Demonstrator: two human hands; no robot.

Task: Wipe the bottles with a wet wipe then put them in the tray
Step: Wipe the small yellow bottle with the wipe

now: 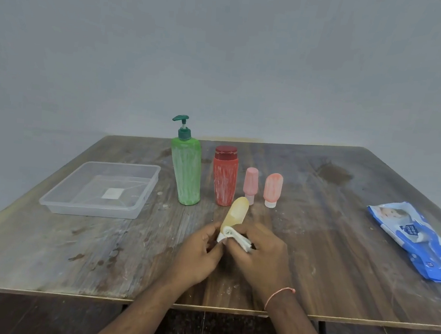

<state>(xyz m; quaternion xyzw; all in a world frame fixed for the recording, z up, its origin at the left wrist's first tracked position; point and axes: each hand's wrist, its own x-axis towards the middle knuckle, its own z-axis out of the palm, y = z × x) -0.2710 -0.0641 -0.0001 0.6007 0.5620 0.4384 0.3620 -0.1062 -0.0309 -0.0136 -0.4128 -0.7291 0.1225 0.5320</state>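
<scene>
A small yellow bottle (235, 212) is tilted above the table's middle. My left hand (199, 251) grips its lower end, and my right hand (258, 252) holds a folded white wet wipe (235, 236) against the same end. Behind them stand a tall green pump bottle (186, 171), a red bottle (224, 176) with a dark red cap, a small pink bottle (250, 184) and a small orange-pink bottle (272, 189), all streaked with white smears. The clear plastic tray (139, 207) lies at the left with only a small label on its floor.
A blue pack of wet wipes (418, 239) lies at the right side of the worn wooden table (69, 246). A plain grey wall stands behind the table's far edge. The table's front edge runs just below my wrists.
</scene>
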